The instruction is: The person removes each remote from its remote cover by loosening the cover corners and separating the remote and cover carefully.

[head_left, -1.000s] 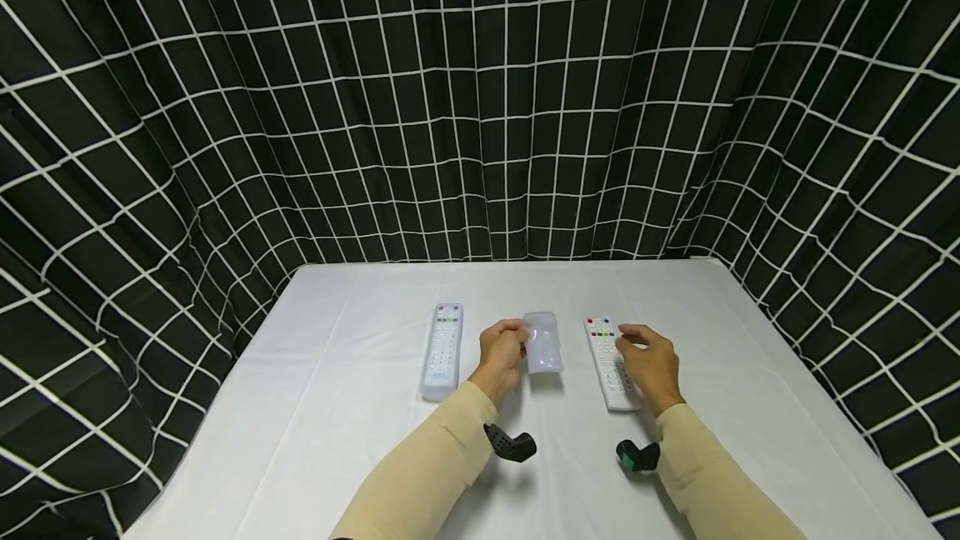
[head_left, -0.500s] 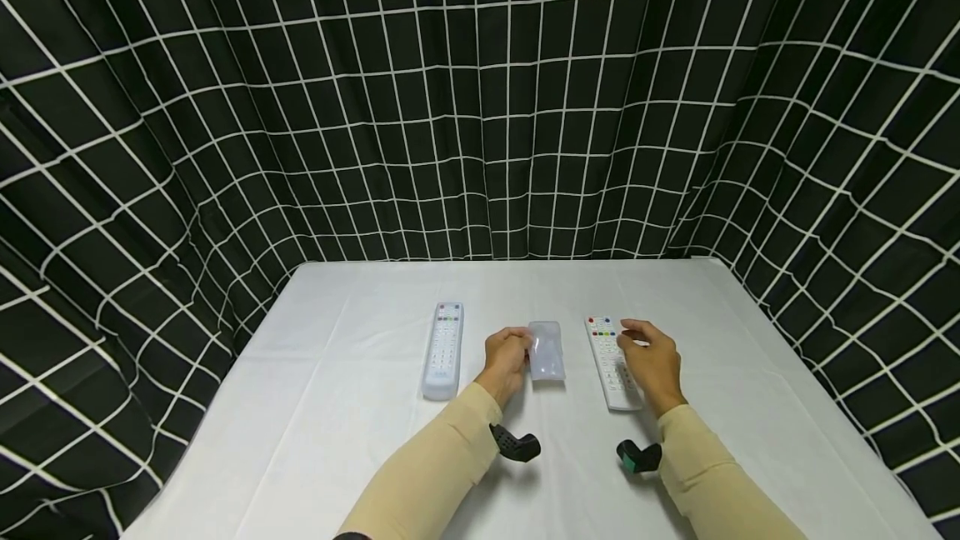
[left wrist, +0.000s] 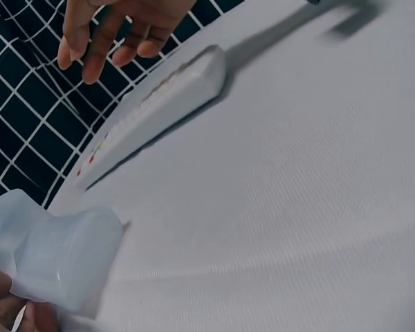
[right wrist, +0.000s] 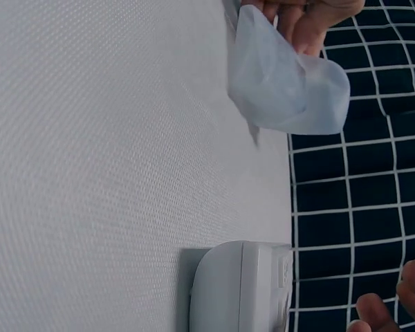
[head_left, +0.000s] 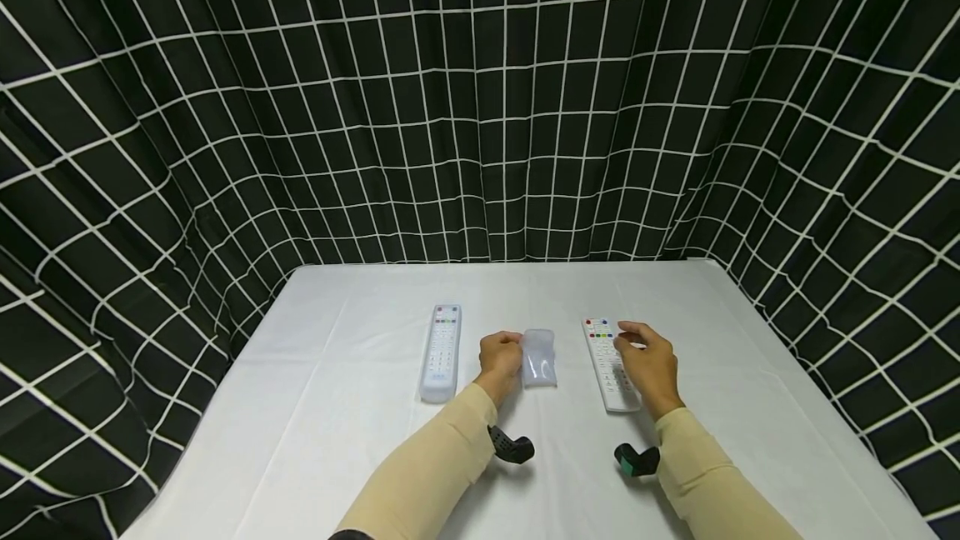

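Observation:
My left hand [head_left: 500, 361] pinches the left edge of a translucent soft remote cover [head_left: 539, 358] near the table's middle. In the right wrist view the cover [right wrist: 283, 83] looks limp and bent, low over the cloth. To its right lies a white remote control [head_left: 602, 357], buttons up, with colored keys toward the far end. My right hand [head_left: 651, 365] hovers over this remote's right side, fingers loosely bent around nothing. In the left wrist view a gap shows between the right hand [left wrist: 124, 31] and the remote [left wrist: 152, 114].
A second remote [head_left: 441, 352], inside a translucent cover, lies left of my left hand. All of it stands on a white cloth-covered table [head_left: 360, 307]. Black curtains [head_left: 480, 107] with a white grid enclose the back and sides.
My left hand has brought the cover a little lower and closer to me, and its tilt has shifted. The right hand and both remotes have stayed in place.

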`<state>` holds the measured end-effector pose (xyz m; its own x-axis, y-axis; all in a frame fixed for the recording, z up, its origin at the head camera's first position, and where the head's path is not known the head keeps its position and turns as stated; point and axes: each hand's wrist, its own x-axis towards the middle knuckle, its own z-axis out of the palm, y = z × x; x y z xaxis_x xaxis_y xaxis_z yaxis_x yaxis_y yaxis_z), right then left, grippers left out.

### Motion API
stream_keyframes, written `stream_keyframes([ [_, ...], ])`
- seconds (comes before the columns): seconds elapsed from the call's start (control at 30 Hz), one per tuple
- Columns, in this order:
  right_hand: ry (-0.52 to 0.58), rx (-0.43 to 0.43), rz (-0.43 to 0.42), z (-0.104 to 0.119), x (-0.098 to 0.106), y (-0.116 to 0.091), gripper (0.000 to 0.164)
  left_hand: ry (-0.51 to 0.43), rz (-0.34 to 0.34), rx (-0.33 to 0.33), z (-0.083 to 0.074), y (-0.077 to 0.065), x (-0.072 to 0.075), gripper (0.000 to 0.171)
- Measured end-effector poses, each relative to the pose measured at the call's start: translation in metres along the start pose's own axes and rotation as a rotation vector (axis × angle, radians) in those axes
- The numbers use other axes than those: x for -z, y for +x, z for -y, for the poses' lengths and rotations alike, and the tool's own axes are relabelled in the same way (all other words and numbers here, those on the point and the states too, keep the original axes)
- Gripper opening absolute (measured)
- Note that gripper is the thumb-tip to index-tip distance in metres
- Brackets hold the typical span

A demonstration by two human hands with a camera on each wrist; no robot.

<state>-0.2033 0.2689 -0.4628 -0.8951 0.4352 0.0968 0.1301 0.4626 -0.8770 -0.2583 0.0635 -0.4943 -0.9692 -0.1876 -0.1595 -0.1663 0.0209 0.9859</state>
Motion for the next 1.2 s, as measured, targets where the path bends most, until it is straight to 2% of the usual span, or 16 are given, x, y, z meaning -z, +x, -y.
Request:
stream_keyframes([
  [0.17,0.0,0.007,0.013,0.001,0.001,0.0,0.035,0.097,-0.009,-0.006,0.001,0.001,0.004,0.027],
  [0.3,0.004,-0.004,0.021,0.003,0.003,-0.001,0.035,0.1,0.01,-0.003,-0.001,0.002,0.007,0.029],
  [0.57,0.01,0.008,0.018,0.005,0.003,-0.002,0.035,0.035,0.092,0.005,-0.003,0.005,0.009,0.04],
  [0.8,0.027,0.004,-0.001,0.007,0.001,-0.003,0.036,-0.095,0.166,0.011,-0.009,0.003,0.017,0.046],
  [0.93,0.072,0.012,0.014,0.011,0.001,-0.004,0.039,-0.173,0.174,-0.043,-0.018,0.001,0.024,0.051],
  [1.07,0.136,0.021,0.034,0.014,0.001,-0.005,0.044,-0.173,0.145,-0.154,-0.028,0.001,0.031,0.059],
  [1.2,0.2,0.077,0.064,0.019,0.001,-0.007,0.053,-0.158,0.123,-0.254,-0.037,0.001,0.04,0.063],
])
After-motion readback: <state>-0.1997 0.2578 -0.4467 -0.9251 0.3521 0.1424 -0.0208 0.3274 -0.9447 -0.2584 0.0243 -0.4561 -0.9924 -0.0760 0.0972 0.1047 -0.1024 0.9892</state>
